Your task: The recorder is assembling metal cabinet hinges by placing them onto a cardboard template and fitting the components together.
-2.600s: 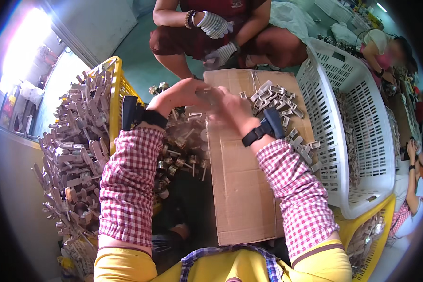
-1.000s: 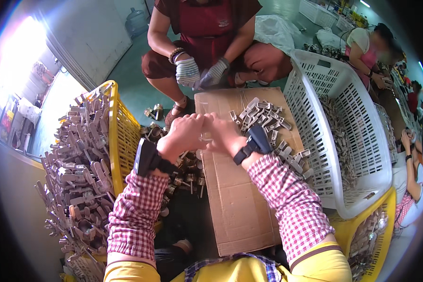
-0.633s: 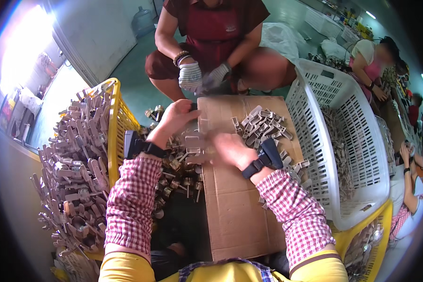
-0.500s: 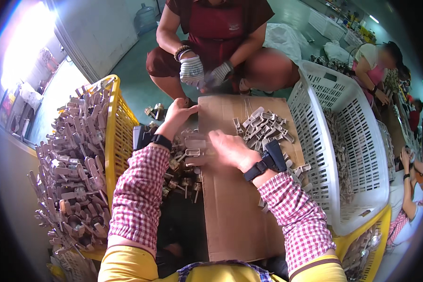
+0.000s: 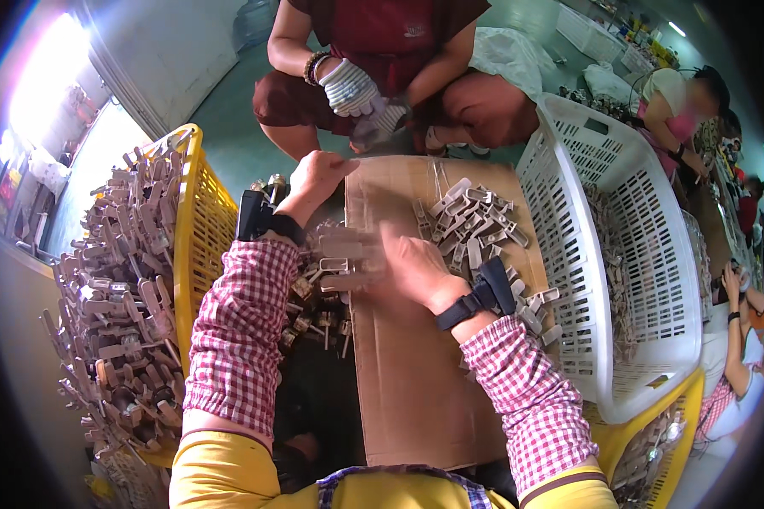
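My left hand (image 5: 318,176) is at the far left corner of a cardboard sheet (image 5: 424,382). Its fingers are drawn together, and whatever lies under them is hidden. Over the sheet's left edge is a blurred beige plastic part with several prongs (image 5: 341,261). My right hand (image 5: 414,270) is right beside it, palm down, its fingertips smeared by motion, so its grip is unclear. Below and left of the pronged part lie brass fittings with thin stems (image 5: 314,324). A heap of small grey clip-like pieces (image 5: 474,222) lies on the cardboard, right of my right hand.
A yellow crate (image 5: 205,229) on the left overflows with beige handled parts (image 5: 136,297). White slotted crates (image 5: 604,339) stand on the right, above another yellow crate (image 5: 694,407). Opposite, a co-worker crouches with gloved hands (image 5: 350,89) near the cardboard's far edge. Other people work at right.
The whole view has shifted slightly. My hands and the pronged part keep nearly the same places, and my right fingers are still blurred. The co-worker's gloved hands have moved a little.
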`<state>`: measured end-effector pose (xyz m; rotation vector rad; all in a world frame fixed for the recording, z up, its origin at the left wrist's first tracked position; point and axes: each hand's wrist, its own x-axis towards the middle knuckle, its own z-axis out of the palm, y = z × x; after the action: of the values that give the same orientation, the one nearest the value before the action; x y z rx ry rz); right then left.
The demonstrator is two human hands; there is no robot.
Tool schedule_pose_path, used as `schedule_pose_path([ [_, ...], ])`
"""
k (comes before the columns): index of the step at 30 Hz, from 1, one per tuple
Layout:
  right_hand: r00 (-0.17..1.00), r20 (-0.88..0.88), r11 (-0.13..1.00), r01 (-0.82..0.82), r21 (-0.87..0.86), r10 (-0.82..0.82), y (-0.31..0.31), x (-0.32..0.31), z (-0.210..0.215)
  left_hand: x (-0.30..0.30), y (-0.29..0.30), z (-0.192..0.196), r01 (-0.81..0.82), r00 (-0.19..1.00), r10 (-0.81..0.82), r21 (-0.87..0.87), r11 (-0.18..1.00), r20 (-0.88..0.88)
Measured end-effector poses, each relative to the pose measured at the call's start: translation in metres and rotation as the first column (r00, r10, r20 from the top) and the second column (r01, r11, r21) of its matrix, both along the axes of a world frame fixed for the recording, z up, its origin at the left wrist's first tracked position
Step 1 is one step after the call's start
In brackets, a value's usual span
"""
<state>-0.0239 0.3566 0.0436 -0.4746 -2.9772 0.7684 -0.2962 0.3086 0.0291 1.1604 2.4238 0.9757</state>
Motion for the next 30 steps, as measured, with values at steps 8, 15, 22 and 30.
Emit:
schedule_pose_path([
  [8,0.993,0.121,1.0,0.016,-0.027,-0.013,-0.005,-0.014,0.003,0.039,-0.018,0.048,0.068,0.874,-0.229,0.358,0.931,0.429],
  [15,0.987,0.158,1.0,-0.001,0.004,0.001,-0.004,-0.017,0.015,0.07,-0.046,0.067,0.158,0.917,-0.281,0.389,0.908,0.282],
  [22,0.999,-0.041,1.0,-0.016,-0.013,0.015,0.003,-0.008,-0.004,0.111,-0.086,0.07,0.373,0.927,-0.347,0.265,0.889,-0.141],
  [30,0.995,-0.077,0.992,-0.047,0.114,0.056,0.005,-0.006,-0.014,0.131,-0.12,0.042,0.711,0.597,-0.483,0.144,0.688,-0.641],
])
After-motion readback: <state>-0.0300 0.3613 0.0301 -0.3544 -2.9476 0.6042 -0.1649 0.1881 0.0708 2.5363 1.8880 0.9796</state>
